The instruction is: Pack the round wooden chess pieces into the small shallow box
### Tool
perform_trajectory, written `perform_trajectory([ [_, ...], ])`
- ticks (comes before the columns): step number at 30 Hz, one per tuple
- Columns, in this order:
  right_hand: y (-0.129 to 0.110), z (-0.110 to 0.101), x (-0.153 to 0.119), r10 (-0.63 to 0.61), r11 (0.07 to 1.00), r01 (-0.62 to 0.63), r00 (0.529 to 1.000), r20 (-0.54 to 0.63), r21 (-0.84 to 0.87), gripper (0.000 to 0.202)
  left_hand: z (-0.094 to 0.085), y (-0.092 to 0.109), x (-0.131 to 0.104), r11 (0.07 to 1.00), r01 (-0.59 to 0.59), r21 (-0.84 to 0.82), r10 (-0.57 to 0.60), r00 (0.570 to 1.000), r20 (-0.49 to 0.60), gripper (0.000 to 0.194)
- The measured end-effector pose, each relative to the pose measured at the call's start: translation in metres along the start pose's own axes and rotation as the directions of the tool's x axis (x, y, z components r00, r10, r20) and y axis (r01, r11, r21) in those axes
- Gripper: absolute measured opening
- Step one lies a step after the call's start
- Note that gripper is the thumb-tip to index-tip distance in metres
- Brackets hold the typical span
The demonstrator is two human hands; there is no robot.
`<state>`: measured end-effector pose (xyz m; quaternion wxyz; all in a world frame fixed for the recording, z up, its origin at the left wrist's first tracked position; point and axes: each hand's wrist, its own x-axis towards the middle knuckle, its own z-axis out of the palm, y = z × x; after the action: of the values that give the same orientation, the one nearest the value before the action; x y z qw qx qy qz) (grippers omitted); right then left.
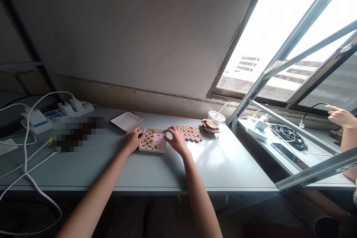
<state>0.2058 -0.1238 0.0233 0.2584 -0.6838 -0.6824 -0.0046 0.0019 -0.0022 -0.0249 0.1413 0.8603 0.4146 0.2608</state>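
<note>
An open shallow box [152,151] lies on the desk in front of me, with several round wooden Chinese chess pieces [150,141] in rows on its left side. The right part of its bottom shows a pink-and-white printed sheet [158,142]. My left hand [133,142] is closed at the box's upper left edge, gripping it. Over the right rim, my right hand [176,140] has its thumb and fingers apart, with nothing visible between them. More chess pieces [192,132] lie flat in rows on the desk, just right of that hand.
The box's lid [126,121] lies upturned behind my left hand. A lidded plastic cup [216,116] with a straw stands by a brown carved object [210,126]. Power strips [60,113] and white cables are on the left. Beyond a metal frame [251,93], another person's hand [341,116] shows.
</note>
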Motion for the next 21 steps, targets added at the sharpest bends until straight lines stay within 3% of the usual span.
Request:
perform_trajectory([
  [3,-0.017,0.003,0.001,-0.161,0.973,0.118,0.963,0.218,0.196,0.017,0.003,-0.002,0.001,1.0,0.005,0.011,-0.005,1.0,-0.028,0.031],
  [6,-0.024,0.007,0.002,-0.155,0.963,0.074,0.94,0.305,0.259,0.01,0.005,-0.004,0.002,1.0,0.02,0.011,-0.019,0.998,-0.054,0.029],
  [13,-0.012,0.007,0.002,-0.08,0.918,-0.042,0.954,0.29,0.393,0.01,0.003,-0.006,0.003,1.0,-0.009,-0.008,0.009,0.998,-0.056,0.031],
  [17,-0.004,0.005,0.001,-0.127,0.922,0.024,0.961,0.245,0.386,0.02,0.002,-0.006,0.003,1.0,-0.011,-0.01,0.01,0.998,-0.055,0.033],
  [21,-0.003,0.005,-0.001,-0.154,0.945,0.083,0.966,0.208,0.316,0.008,0.003,-0.006,0.004,1.0,-0.009,-0.007,0.008,0.999,-0.044,0.034],
])
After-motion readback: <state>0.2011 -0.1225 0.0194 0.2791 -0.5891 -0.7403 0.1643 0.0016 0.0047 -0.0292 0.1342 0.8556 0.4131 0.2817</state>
